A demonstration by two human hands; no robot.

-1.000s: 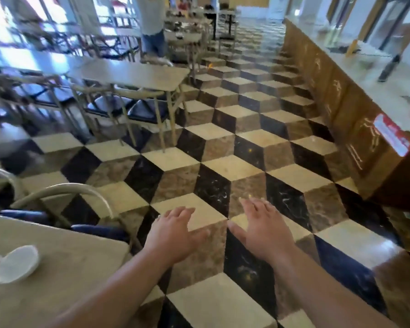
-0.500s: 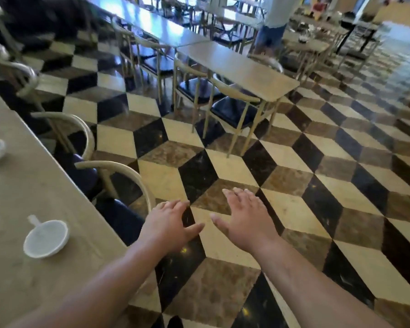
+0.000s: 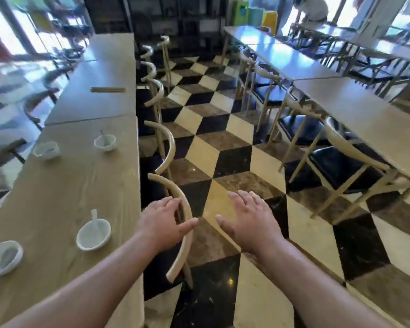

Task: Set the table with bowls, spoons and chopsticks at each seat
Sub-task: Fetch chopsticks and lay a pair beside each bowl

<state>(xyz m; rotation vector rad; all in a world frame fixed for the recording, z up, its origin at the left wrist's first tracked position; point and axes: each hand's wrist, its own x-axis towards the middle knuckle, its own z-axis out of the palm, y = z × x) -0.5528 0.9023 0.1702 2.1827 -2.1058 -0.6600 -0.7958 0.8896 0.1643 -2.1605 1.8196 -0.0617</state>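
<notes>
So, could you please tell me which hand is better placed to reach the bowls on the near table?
Left. The left hand hovers beside that table, nearest the bowl; the right hand hangs over the aisle.

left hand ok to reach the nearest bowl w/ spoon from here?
Probably yes. The left hand is open and empty, over the chair back beside the table. The bowl sits just to its left near the table edge, with only bare tabletop between them.

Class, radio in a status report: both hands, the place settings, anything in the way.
Left hand and right hand open, empty, over the aisle. Four white ceramic bowls with spoons on the long wooden table; chopsticks only farther up. Curved beige chair back under left hand.
</notes>
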